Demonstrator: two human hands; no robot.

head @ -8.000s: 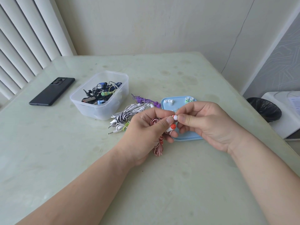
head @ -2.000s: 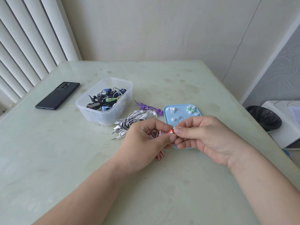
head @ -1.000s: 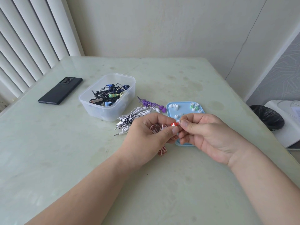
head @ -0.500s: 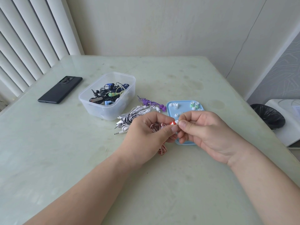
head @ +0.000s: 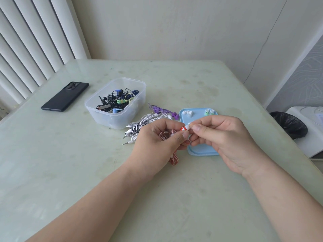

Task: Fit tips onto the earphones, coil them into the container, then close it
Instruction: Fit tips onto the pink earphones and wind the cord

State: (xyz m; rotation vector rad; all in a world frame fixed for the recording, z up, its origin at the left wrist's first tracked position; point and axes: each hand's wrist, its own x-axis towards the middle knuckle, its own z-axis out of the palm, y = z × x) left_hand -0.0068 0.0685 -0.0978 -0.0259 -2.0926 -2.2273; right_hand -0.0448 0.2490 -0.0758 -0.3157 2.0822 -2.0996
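Earbud (head: 185,128), red with a white band, is pinched between the thumb and forefinger of the left hand (head: 157,138). Its long axis runs left to right and a little upward, white end towards the right hand (head: 225,137). That hand's thumb and forefinger are closed together just at this end. Whether they pinch a loose tip or one already seated, I cannot tell. Any push should probably run along the axis, towards the left hand. The earbud's striped cord (head: 173,158) loops through the left palm and droops onto the table (head: 87,172). Under the right hand, towards the table's right edge, lies the blue lid (head: 201,151), with spare tips (head: 187,112) at its far end. Loose earphones (head: 139,125) lie left of it, then the open container (head: 118,105) near the middle.
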